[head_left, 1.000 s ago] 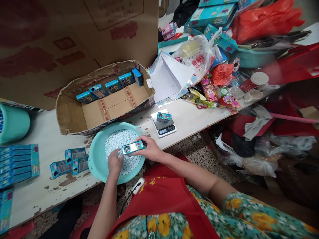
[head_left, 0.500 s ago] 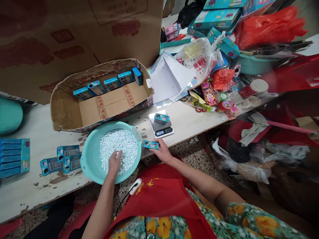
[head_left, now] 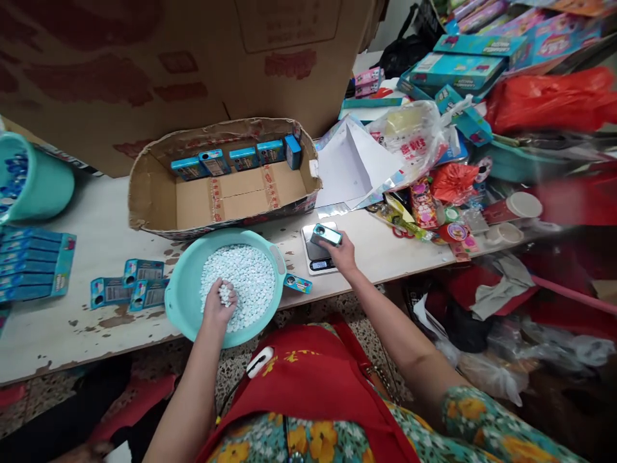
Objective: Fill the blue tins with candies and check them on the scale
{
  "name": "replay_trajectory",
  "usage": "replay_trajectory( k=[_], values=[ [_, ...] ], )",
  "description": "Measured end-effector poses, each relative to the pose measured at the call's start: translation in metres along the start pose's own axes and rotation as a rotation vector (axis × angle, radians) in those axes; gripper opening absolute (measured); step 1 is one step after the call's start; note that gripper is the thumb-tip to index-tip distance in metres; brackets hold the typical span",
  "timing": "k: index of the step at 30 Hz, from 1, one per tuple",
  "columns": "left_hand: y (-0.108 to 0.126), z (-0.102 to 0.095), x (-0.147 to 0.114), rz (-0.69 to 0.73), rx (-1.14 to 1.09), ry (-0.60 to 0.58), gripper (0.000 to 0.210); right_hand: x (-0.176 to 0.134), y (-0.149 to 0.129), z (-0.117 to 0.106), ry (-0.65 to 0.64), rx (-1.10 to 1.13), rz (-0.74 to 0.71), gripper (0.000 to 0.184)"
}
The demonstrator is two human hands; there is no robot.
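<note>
My left hand (head_left: 220, 307) is cupped palm up over the turquoise basin (head_left: 180, 289), fingers curled round some small white candies. More white candies (head_left: 253, 273) lie loose in the basin. My right hand (head_left: 342, 252) grips a small blue box (head_left: 328, 235) at the kitchen scale (head_left: 315, 251); whether the box rests on the plate or is just above it, I cannot tell. The scale's display is lit. Another small blue box (head_left: 297, 283) lies by the basin's right handle, apart from my hands.
Several blue boxes stand in a cut-down carton (head_left: 154, 193) behind the basin. More boxes (head_left: 144, 283) lie to its left, by a packed display tray (head_left: 33, 263) and a turquoise bucket (head_left: 48, 180). Wrappers, paper and a cup (head_left: 523, 206) crowd the right. Another person's hand (head_left: 84, 453) shows at bottom left.
My right hand has let go of the box beside the basin and moved up to grip the one on the scale. My left hand has turned up with candies in it. The view has shifted left.
</note>
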State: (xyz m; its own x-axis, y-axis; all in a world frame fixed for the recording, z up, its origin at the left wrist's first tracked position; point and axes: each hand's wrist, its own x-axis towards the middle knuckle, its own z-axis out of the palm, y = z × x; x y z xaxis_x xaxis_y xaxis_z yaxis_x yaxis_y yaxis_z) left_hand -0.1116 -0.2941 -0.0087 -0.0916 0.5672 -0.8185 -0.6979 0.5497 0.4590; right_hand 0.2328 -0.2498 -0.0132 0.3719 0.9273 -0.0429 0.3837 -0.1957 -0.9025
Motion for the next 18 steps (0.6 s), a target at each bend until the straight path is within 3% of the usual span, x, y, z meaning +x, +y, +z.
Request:
replay_trajectory(
  k=[4, 7, 10, 14, 18],
  values=[
    [0.014, 0.021, -0.022, 0.088, -0.095, -0.037, 0.031, 0.0, -0.054, 0.013, -0.118, 0.033, -0.209, 0.038],
    [0.03, 0.053, -0.053, 0.294, -0.116, -0.155, 0.039, -0.028, -0.092, 0.038, -0.367, 0.042, -0.398, 0.038],
    [0.039, 0.084, -0.077, 0.546, -0.092, -0.202, 0.043, -0.06, -0.11, 0.07, -0.541, 0.049, -0.457, 0.037],
    [0.036, 0.098, -0.082, 0.814, -0.035, -0.126, 0.039, -0.085, -0.114, 0.099, -0.565, 0.047, -0.465, 0.038],
    [0.032, 0.094, -0.073, 0.824, -0.055, -0.046, 0.04, -0.088, -0.115, 0.103, -0.558, 0.016, -0.473, 0.034]
  ],
)
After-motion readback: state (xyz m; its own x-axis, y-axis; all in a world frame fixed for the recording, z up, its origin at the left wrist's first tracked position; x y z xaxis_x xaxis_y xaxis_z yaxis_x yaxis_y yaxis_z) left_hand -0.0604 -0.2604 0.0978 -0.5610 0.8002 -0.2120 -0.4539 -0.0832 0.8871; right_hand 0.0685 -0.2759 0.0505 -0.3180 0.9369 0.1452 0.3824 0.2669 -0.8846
